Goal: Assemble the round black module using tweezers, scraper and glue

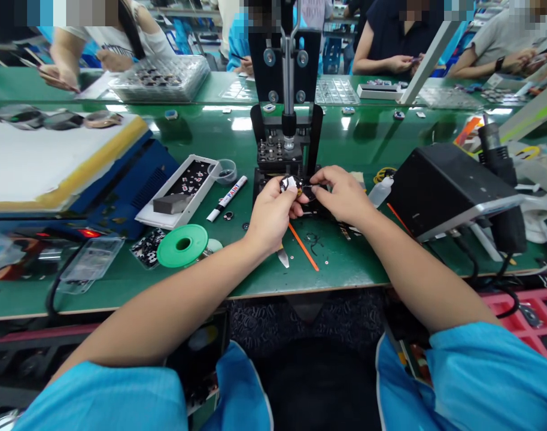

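My left hand [272,216] is closed around a small round dark watch-like part [297,190], which has a white patch on its face. Close beside it on the right, the thumb and fingers of my right hand [340,193] are pinched at the part's edge. What they grip is too small to make out. Both hands are in front of the black hand press [288,120], above the green bench. Below them lie an orange stick [304,246] and a small pale blade [283,258].
To the left are a paint marker [227,198], a green spool [182,245], a white tray of small parts [189,187] and a blue machine [139,173]. A black box-shaped device [448,185] stands right. Across the bench, several people work beside stacked clear trays [161,78].
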Tool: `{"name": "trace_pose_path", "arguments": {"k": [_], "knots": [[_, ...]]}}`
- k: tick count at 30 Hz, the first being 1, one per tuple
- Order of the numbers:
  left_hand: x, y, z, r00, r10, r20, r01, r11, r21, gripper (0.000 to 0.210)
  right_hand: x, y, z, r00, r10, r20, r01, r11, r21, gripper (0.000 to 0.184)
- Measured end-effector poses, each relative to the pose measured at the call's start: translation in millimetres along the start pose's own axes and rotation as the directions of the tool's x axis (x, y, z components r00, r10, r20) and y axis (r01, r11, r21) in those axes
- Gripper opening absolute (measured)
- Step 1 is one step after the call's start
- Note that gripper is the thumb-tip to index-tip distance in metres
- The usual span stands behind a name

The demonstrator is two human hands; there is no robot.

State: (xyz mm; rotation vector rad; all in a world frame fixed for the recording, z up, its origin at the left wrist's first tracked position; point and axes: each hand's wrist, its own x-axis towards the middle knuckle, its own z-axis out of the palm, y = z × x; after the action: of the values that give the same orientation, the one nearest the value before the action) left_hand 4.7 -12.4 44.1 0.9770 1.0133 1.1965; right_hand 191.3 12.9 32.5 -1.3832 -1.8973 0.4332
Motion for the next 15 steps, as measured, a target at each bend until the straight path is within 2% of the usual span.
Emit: {"name": "trace_pose_path", "arguments": {"k": [3,7,12,15], "knots": [[-0.1,2.0,0.1,1.000,0.014,-0.006,-0.014,1.000,-0.007,0.013,1.2,-3.0,-1.5,0.994,0.082,-0.068,-0.072,0.987,0.141,0.007],[-2.4,2.4,-0.3,0.999,0.041,0.029,-0.041,0.999,0.020,0.011,2.5,-3.8,-0.9,0.986,0.153,-0.071,-0.121,0.936,0.331,0.009],[-1.9,-1.4,-2.8,0.995,0.053,0.082,-0.060,0.995,0.085,0.022,2.4,-5.9,0.2,0.984,0.178,0.021,-0.167,0.866,0.471,0.008],[0.7,-4.8,-5.9,0.990,0.081,0.119,-0.096,0.988,0.125,0.029,0.8,-12.4,-0.9,0.975,0.174,0.141,-0.224,0.798,0.560,0.016]]}}
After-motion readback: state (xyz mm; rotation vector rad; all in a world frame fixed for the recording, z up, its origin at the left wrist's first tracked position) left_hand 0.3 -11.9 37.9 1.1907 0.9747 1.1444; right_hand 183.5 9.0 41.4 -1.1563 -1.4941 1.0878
